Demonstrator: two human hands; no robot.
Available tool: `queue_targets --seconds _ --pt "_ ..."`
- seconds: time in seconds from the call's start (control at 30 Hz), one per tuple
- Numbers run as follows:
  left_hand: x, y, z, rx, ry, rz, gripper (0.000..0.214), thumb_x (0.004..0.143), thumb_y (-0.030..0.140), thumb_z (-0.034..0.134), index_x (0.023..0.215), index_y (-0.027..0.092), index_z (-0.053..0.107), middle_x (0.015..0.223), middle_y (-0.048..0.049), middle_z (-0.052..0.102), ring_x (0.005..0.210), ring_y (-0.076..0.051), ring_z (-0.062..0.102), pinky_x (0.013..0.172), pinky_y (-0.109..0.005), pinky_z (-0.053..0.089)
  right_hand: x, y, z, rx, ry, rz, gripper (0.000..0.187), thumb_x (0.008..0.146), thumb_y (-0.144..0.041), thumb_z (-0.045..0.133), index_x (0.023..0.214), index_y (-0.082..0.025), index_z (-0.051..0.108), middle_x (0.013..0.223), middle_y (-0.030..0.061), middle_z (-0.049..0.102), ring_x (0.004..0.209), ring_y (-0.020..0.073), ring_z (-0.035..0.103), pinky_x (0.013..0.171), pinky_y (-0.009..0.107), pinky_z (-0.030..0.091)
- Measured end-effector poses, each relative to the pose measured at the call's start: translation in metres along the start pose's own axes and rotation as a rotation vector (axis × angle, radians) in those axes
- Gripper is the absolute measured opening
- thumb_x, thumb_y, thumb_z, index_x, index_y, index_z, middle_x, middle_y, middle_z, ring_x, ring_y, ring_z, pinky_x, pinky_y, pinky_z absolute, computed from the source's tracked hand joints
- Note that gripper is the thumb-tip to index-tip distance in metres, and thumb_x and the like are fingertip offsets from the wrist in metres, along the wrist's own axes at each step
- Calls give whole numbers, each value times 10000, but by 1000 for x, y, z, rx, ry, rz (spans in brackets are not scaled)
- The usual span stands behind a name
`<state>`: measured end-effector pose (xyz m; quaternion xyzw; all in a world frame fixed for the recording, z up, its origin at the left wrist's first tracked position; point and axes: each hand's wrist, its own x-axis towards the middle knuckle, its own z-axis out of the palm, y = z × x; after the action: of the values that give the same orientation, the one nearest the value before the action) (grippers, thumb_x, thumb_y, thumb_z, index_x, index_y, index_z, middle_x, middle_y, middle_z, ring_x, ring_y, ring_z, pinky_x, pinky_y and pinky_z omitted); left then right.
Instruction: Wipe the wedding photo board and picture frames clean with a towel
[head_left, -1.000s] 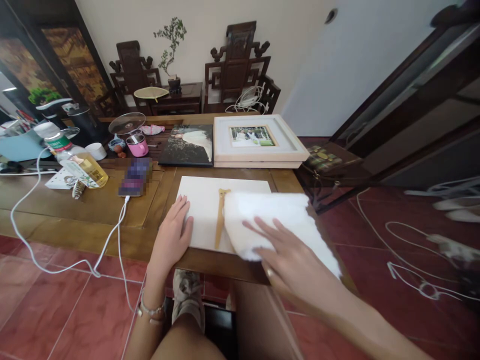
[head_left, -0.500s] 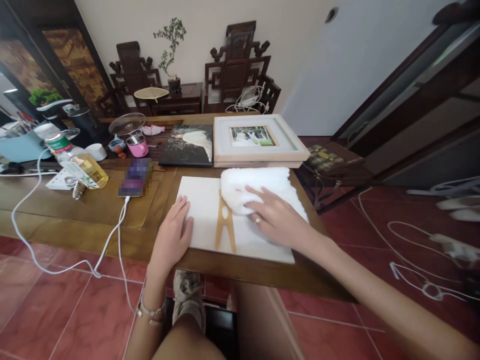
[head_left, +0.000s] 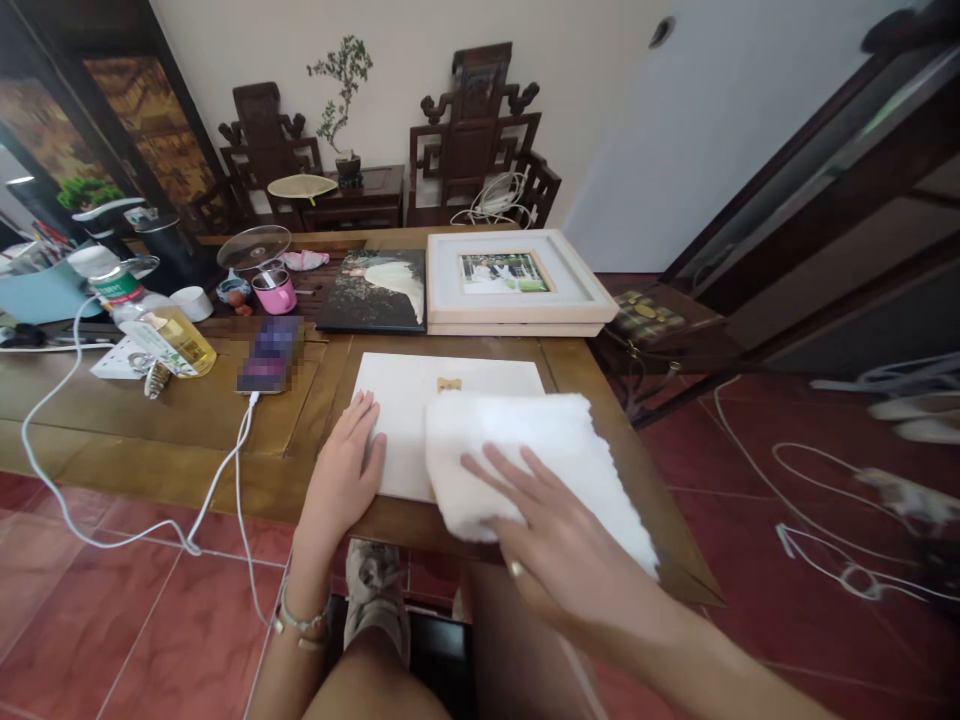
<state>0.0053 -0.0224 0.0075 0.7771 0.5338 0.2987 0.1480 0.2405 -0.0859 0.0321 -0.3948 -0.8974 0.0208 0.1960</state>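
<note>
On the tabletop (head_left: 150,440), near edge | left hand (head_left: 343,465), flat, holding nothing, at the white board (head_left: 401,420)'s left edge, likely steadying it | tan piece (head_left: 449,384) on the board, showing just past the white cloth (head_left: 461,430) | right hand (head_left: 551,525), fingers spread, lies on the cloth, seemingly pressing it flat

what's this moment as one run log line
left hand: at left edge of panel | right hand: spread on cloth | cloth: over part of panel

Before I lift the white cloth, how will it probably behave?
The white cloth probably flops when lifted, since its right edge is wavy. It looks fluffy, so likely light, unless damp. It seems unlikely to roll, lying spread under the right hand.
</note>
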Motion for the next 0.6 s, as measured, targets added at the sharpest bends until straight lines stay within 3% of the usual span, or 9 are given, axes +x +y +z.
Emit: queue_targets --seconds 0.1,0.2,0.43,0.6 --pt "1 0 0 2 7 6 403 952 235 406 1333 139 493 1466 -149 435 1409 -233 329 1160 -467 292 -15 -14 -7 64 -33 -34 312 586 -37 480 749 -176 706 1396 138 497 1327 372 382 1085 594 331" --pt "0 0 0 2 21 13 398 952 238 407 1329 151 498 1460 -142 446 1403 -232 340 1154 -470 302 -15 -7 -9 91 -55 -55 324 609 -40 473 781 -182 707 1400 121 497 1332 343 386 1094 591 320" --pt "-1 0 0 15 0 2 413 956 239 399 1345 126 482 1473 -147 426 1410 -232 325 1167 -454 286 31 56 7 10 -16 25 350 763 -45 428 977 -133 690 1367 170 531 1321 326 412 1079 583 344" --pt "0 1 -1 18 -2 1 411 957 237 398 1337 109 486 1468 -159 430 1410 -237 326 1166 -455 288 71 97 17 -74 -6 134 345 821 -63 396 1035 -112 662 1232 183 635 1317 308 426 1066 556 364"
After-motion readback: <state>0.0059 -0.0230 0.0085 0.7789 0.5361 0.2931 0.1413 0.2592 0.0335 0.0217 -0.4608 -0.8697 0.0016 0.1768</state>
